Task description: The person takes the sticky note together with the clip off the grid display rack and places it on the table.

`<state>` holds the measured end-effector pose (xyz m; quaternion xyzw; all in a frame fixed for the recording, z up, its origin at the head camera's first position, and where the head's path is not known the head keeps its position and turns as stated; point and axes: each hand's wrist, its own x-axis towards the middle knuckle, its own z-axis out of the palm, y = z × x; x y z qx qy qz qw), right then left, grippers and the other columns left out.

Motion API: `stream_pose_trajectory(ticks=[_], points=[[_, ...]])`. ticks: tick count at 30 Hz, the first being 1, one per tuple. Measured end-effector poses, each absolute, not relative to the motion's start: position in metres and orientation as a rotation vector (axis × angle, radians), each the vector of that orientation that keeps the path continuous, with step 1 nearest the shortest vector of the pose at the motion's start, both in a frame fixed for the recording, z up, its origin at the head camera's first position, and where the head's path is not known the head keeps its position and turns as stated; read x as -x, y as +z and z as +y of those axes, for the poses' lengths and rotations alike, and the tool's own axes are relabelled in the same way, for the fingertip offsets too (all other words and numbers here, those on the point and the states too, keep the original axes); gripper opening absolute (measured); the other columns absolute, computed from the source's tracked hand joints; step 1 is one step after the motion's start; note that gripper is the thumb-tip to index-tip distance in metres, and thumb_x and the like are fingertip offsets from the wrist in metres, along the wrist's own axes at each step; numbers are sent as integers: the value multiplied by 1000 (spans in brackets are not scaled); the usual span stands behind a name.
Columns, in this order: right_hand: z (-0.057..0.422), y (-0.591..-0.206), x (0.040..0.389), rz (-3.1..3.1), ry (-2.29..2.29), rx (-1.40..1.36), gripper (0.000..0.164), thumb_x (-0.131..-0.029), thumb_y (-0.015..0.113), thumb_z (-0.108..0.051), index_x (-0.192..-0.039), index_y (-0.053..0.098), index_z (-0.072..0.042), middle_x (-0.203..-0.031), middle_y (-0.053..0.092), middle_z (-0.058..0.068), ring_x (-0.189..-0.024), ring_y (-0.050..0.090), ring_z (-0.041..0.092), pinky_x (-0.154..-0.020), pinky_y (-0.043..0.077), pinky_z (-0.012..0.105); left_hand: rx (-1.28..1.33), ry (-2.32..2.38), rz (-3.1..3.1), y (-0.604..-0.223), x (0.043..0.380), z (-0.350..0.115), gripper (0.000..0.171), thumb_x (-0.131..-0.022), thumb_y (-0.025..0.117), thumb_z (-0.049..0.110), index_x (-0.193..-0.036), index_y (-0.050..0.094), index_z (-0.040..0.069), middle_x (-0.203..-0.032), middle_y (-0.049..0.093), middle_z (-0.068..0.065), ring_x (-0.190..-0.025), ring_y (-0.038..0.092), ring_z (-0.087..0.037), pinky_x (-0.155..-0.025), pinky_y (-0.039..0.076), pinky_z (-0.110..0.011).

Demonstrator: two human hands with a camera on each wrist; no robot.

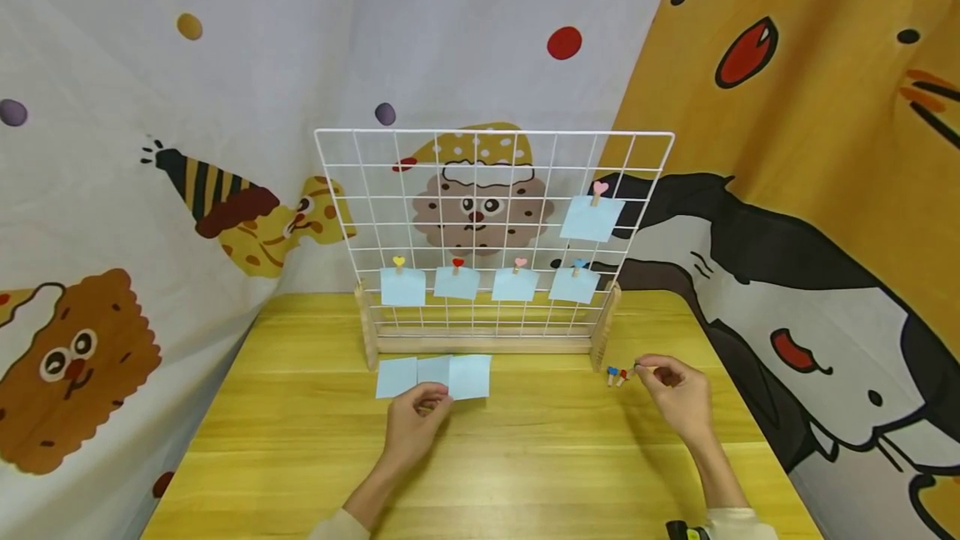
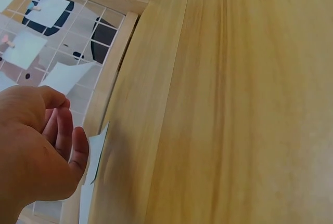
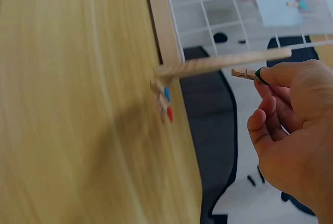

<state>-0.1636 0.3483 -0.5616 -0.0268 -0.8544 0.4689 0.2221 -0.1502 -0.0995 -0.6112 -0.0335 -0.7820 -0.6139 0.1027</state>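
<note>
My left hand [image 1: 416, 425] pinches a light blue paper square [image 1: 470, 377] between thumb and fingers. In the left wrist view this square [image 2: 66, 78] sticks up past the fingertips. Other blue paper squares [image 1: 395, 378] lie on the table beside it. My right hand [image 1: 681, 400] pinches a small wooden clothespin [image 3: 242, 73] with a dark green end, held above the table. Just left of that hand lie a blue-topped clothespin [image 1: 612, 373] and a red-topped clothespin [image 1: 622, 377].
A white wire grid [image 1: 495, 132] stands on wooden feet [image 1: 367, 327] at the table's back. Several blue squares hang on it from heart-topped clothespins, most in a lower row, one square [image 1: 592, 219] higher at right. Behind is a cartoon-printed curtain [image 1: 262, 40].
</note>
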Motion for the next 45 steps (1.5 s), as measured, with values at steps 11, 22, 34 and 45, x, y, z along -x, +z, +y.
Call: stream_pose_trajectory(ticks=[11,22,34,45], points=[[373,-578,161,-2508,1198,184,9,-103,84,-15,-108,87,-8,-91,77,3,-78,63,3,-68,53,17,79,-1860,-2327,-617,156,-96,7,-97,86,2,-104,85,3,-101,86,-15,-89,80,-10,-82,65,-18],[383,-589,160,-2623,1217,271,14,-104,84,-19,-110,87,-7,-96,78,6,-82,59,4,-70,51,20,-68,-1995,-2341,-618,165,-82,9,-97,84,-1,-104,83,-6,-95,85,-23,-71,80,-20,-62,62,-20],[390,-599,161,-2713,1160,305,15,-104,84,-24,-109,88,-10,-103,82,9,-89,64,3,-76,53,20,-148,-1885,-2438,-620,175,-67,7,-96,85,7,-100,84,1,-85,85,-14,-64,79,-21,-50,57,-22],[391,-607,166,-2736,1185,321,13,-104,83,-18,-111,88,-9,-114,86,14,-91,68,-3,-77,56,17,-187,-1684,-2484,-629,180,-65,6,-89,88,11,-92,85,8,-78,84,-2,-59,73,-6,-57,56,-23]])
